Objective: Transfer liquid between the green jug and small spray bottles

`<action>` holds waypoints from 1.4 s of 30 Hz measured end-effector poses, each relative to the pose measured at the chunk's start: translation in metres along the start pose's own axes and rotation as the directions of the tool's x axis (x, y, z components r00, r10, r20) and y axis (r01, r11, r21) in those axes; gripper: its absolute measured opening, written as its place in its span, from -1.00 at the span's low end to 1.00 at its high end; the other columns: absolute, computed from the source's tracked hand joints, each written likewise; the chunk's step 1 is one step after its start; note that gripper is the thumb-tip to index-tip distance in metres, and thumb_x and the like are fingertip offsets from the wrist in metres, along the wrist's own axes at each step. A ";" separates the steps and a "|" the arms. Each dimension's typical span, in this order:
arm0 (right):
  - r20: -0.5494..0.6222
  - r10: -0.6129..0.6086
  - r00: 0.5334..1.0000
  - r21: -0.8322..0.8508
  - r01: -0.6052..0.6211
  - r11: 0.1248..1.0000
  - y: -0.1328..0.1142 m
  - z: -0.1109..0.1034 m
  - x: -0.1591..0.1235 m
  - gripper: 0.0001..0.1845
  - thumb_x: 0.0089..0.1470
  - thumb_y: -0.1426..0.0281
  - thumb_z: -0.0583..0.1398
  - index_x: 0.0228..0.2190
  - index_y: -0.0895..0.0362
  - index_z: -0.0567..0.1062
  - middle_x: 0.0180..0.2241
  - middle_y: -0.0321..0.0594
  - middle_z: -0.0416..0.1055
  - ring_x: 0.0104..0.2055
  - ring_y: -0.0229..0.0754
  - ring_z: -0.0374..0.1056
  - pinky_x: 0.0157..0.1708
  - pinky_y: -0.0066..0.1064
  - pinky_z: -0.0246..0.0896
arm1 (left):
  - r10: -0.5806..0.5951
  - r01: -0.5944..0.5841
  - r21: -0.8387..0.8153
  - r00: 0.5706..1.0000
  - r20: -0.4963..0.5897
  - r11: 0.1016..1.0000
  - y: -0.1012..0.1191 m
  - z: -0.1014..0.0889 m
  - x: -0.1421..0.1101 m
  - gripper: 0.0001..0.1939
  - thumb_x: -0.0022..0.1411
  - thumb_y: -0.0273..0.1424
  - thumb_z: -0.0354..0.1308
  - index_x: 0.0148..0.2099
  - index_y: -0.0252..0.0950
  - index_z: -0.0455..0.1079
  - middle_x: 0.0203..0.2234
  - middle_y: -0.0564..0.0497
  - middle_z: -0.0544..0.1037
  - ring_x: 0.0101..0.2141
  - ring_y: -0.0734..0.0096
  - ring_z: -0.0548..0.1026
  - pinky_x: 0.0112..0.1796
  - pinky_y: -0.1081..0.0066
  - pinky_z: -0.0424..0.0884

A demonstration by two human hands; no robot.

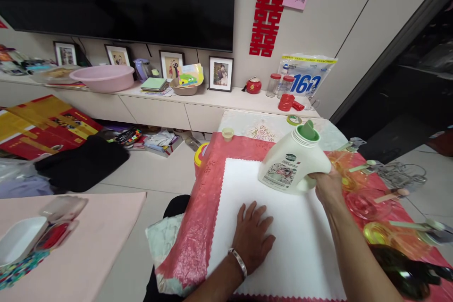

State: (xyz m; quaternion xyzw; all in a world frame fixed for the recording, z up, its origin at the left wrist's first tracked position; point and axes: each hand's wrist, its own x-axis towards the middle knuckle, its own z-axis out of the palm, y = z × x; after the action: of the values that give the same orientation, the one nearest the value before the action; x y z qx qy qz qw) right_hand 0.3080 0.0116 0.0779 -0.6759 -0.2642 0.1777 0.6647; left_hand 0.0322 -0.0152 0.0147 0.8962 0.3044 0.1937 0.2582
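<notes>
My right hand (329,184) is closed round the handle of a pale detergent bottle (279,163), which has a printed label. Its neck is uncapped and shows a green pouring spout (308,131). The bottle tilts a little over the far right part of a white sheet (283,250) with scalloped edges; whether its base touches the sheet I cannot tell. Flat on that sheet, fingers spread, lies my left hand (252,233), with a silver bracelet at the wrist. A small pale cup or cap (227,134) stands at the table's far left corner.
Beneath the sheet is a red cloth (203,198). Coloured transparent cups (364,205) with brush-like tools, a dark bottle (399,269) and a wire rack (403,174) crowd the right side. Behind are a tape roll (294,120) and a long cabinet (152,113). A pink table (102,226) stands left.
</notes>
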 end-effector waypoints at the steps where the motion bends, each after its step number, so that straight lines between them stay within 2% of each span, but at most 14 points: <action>1: 0.013 0.010 1.000 -0.023 -0.010 1.000 0.003 0.000 0.003 -0.62 0.32 0.22 0.17 -0.03 0.28 0.39 -0.15 -0.14 0.32 -0.20 -0.29 0.32 -0.22 -0.44 0.37 | 0.002 -0.002 0.010 1.000 -0.007 1.000 0.000 0.001 0.000 -0.59 0.22 -0.22 0.18 0.12 -0.10 0.42 0.19 -0.04 0.42 0.23 -0.12 0.25 0.21 -0.28 0.06; 6: 0.050 0.027 0.998 -0.164 -0.019 0.986 0.013 -0.002 0.009 -0.62 0.31 0.23 0.18 -0.01 0.27 0.39 -0.12 -0.12 0.32 -0.16 -0.26 0.32 -0.18 -0.41 0.38 | 0.045 -0.043 0.073 0.999 -0.022 0.996 -0.004 0.005 0.000 -0.63 0.26 -0.25 0.15 0.11 -0.10 0.42 0.19 -0.02 0.42 0.23 -0.05 0.24 0.20 -0.22 0.08; 11: 0.052 0.053 0.997 -0.302 -0.035 0.953 0.012 -0.012 -0.002 -0.62 0.31 0.23 0.18 -0.02 0.27 0.40 -0.11 -0.12 0.32 -0.11 -0.22 0.32 -0.09 -0.32 0.36 | 0.065 -0.060 0.116 0.997 -0.037 0.991 -0.005 0.006 0.000 -0.65 0.28 -0.25 0.13 0.10 -0.09 0.42 0.18 0.00 0.43 0.22 -0.02 0.25 0.19 -0.20 0.11; 16: -0.002 0.047 0.999 -0.332 -0.045 0.942 0.016 -0.031 -0.045 -0.58 0.28 0.24 0.21 0.04 0.25 0.38 0.01 -0.07 0.28 0.06 -0.12 0.25 0.10 -0.14 0.24 | 0.064 -0.059 0.115 0.997 -0.038 0.992 -0.005 0.005 -0.001 -0.67 0.31 -0.26 0.09 0.10 -0.10 0.42 0.17 0.00 0.44 0.21 -0.01 0.27 0.19 -0.22 0.12; 18: -0.063 0.059 0.996 -0.314 -0.076 0.946 0.022 -0.036 -0.073 -0.43 0.19 0.19 0.25 0.11 0.25 0.32 0.08 -0.02 0.23 0.12 -0.05 0.21 0.13 -0.09 0.19 | 0.062 -0.057 0.111 0.997 -0.037 0.992 -0.005 0.005 -0.001 -0.67 0.31 -0.27 0.09 0.10 -0.10 0.42 0.17 0.00 0.44 0.21 -0.02 0.27 0.19 -0.22 0.12; 20: -0.073 0.078 0.994 -0.280 -0.096 0.955 0.028 -0.039 -0.105 -0.19 0.02 0.06 0.29 0.16 0.26 0.27 0.11 0.02 0.23 0.12 0.01 0.22 0.06 -0.16 0.28 | 0.052 -0.049 0.091 0.998 -0.032 0.995 -0.005 0.006 -0.001 -0.66 0.29 -0.29 0.11 0.10 -0.11 0.43 0.17 -0.01 0.44 0.22 -0.04 0.26 0.20 -0.22 0.11; 22: -0.027 0.108 0.994 -0.242 -0.112 0.964 0.032 -0.037 -0.138 -0.05 -0.10 -0.07 0.27 0.17 0.27 0.26 0.09 0.01 0.26 0.07 -0.01 0.26 -0.04 -0.25 0.35 | 0.023 -0.023 0.040 1.000 -0.020 0.999 -0.005 0.005 0.001 -0.65 0.27 -0.32 0.13 0.09 -0.13 0.43 0.17 -0.03 0.44 0.23 -0.05 0.26 0.21 -0.23 0.09; 25: 0.061 0.162 0.985 -0.194 -0.147 0.970 0.032 -0.031 -0.179 -0.03 -0.09 -0.11 0.25 0.18 0.27 0.25 0.06 -0.01 0.30 -0.02 -0.09 0.32 -0.13 -0.34 0.38 | -0.058 0.060 -0.085 0.998 0.024 0.995 -0.003 -0.001 0.003 -0.60 0.21 -0.40 0.15 0.11 -0.19 0.42 0.16 -0.07 0.45 0.25 -0.04 0.23 0.25 -0.21 0.02; 28: 0.147 0.215 0.965 -0.152 -0.193 0.969 0.026 -0.024 -0.205 -0.08 0.02 -0.08 0.22 0.21 0.27 0.23 -0.01 -0.03 0.34 -0.13 -0.17 0.35 -0.18 -0.38 0.37 | -0.169 0.192 -0.226 0.979 0.116 0.955 0.002 -0.016 0.004 -0.48 0.16 -0.47 0.13 0.20 -0.24 0.33 0.17 -0.12 0.43 0.25 0.01 0.23 0.26 -0.13 0.05; 31: 0.206 0.249 0.946 -0.126 -0.227 0.966 0.018 -0.018 -0.215 -0.13 0.11 -0.05 0.20 0.23 0.27 0.21 -0.14 -0.10 0.36 -0.25 -0.24 0.33 -0.21 -0.40 0.34 | -0.273 0.320 -0.336 0.945 0.181 0.886 0.010 -0.035 0.002 -0.42 0.17 -0.47 0.08 0.26 -0.26 0.24 0.09 -0.12 0.47 0.10 0.13 0.38 0.16 0.03 0.27; 34: 0.268 0.262 0.927 -0.128 -0.235 0.963 0.014 -0.014 -0.215 -0.10 0.09 -0.04 0.23 0.24 0.28 0.21 -0.30 -0.21 0.32 -0.34 -0.27 0.27 -0.30 -0.42 0.31 | -0.322 0.371 -0.340 0.927 0.192 0.864 0.019 -0.048 -0.004 -0.38 0.19 -0.46 0.06 0.31 -0.30 0.18 -0.10 -0.09 0.53 -0.07 0.20 0.44 0.02 0.13 0.37; 38: 0.332 0.266 0.905 -0.159 -0.224 0.961 0.012 -0.008 -0.215 -0.06 0.07 -0.07 0.23 0.25 0.30 0.21 -0.43 -0.29 0.22 -0.42 -0.28 0.21 -0.40 -0.44 0.24 | -0.350 0.383 -0.264 0.922 0.165 0.885 0.026 -0.051 -0.010 -0.36 0.20 -0.45 0.05 0.34 -0.36 0.13 -0.31 -0.05 0.51 -0.19 0.20 0.43 -0.08 0.18 0.37; 42: 0.323 0.268 0.908 -0.212 -0.206 0.955 0.013 -0.003 -0.222 -0.08 0.07 -0.07 0.20 0.26 0.29 0.21 -0.51 -0.36 0.12 -0.48 -0.31 0.13 -0.46 -0.48 0.14 | -0.391 0.425 -0.220 0.902 0.183 0.878 0.026 -0.048 -0.011 -0.34 0.23 -0.40 0.04 0.37 -0.35 0.07 -0.47 0.05 0.45 -0.32 0.24 0.45 -0.18 0.24 0.37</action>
State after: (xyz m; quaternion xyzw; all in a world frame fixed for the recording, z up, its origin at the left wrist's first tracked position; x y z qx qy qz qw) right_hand 0.1347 -0.1222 0.0404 -0.7159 -0.3079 0.3505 0.5194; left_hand 0.0122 -0.0236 0.0657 0.7819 0.4416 0.1121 0.4255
